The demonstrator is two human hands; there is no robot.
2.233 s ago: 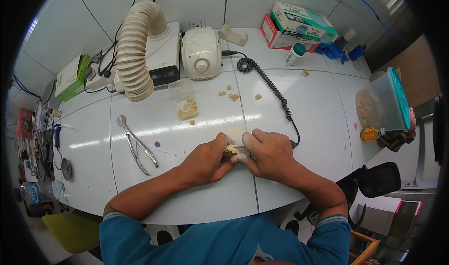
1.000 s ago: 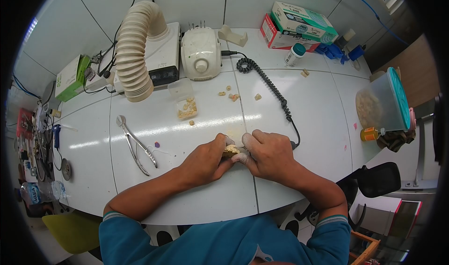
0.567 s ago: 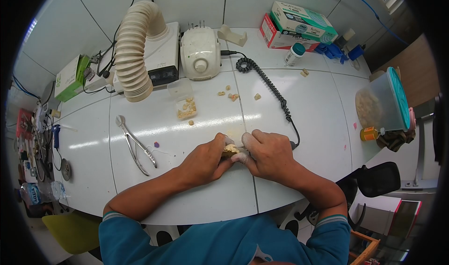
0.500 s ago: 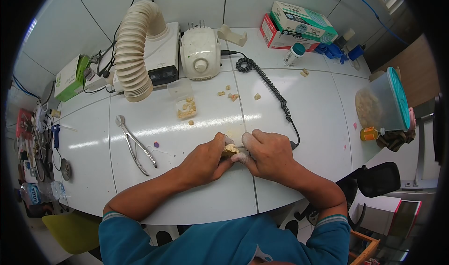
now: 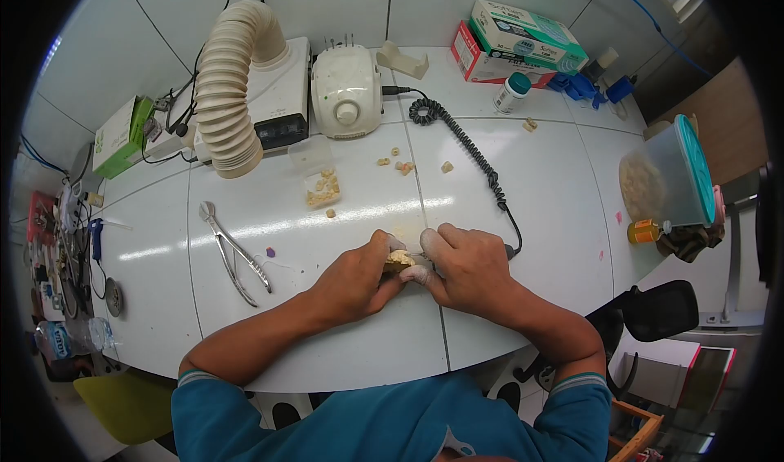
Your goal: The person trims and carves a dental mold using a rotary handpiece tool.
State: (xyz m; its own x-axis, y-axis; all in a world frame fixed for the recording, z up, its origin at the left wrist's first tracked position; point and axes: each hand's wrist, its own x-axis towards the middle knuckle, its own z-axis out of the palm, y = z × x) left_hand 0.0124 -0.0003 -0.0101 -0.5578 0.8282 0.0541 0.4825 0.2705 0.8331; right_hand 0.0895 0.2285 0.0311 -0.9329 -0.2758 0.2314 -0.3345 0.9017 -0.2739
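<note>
Near the table's front middle, my left hand (image 5: 357, 276) is closed on a small cream-coloured piece (image 5: 399, 259) with a darker underside. My right hand (image 5: 467, 268) meets it from the right, fingers curled around a handpiece that is mostly hidden; a black coiled cord (image 5: 465, 145) runs to its end (image 5: 512, 251). White dust coats the fingertips. The cord leads back to a cream control unit (image 5: 346, 95). Beyond my hands, a clear box (image 5: 322, 191) holds small yellowish pieces, and several similar pieces (image 5: 404, 167) lie loose on the table.
Metal pliers (image 5: 233, 250) lie left of my left forearm. A ribbed hose (image 5: 226, 103) arches over the back left. Boxes (image 5: 523, 42) and a white bottle (image 5: 511, 93) stand at the back right. A lidded tub (image 5: 665, 172) and orange bottle (image 5: 643, 232) sit at the right edge.
The view has shifted very slightly, so the table items appear a little further left. Both hands keep nearly the same place and grip, with the cream piece between them tilted slightly differently.
</note>
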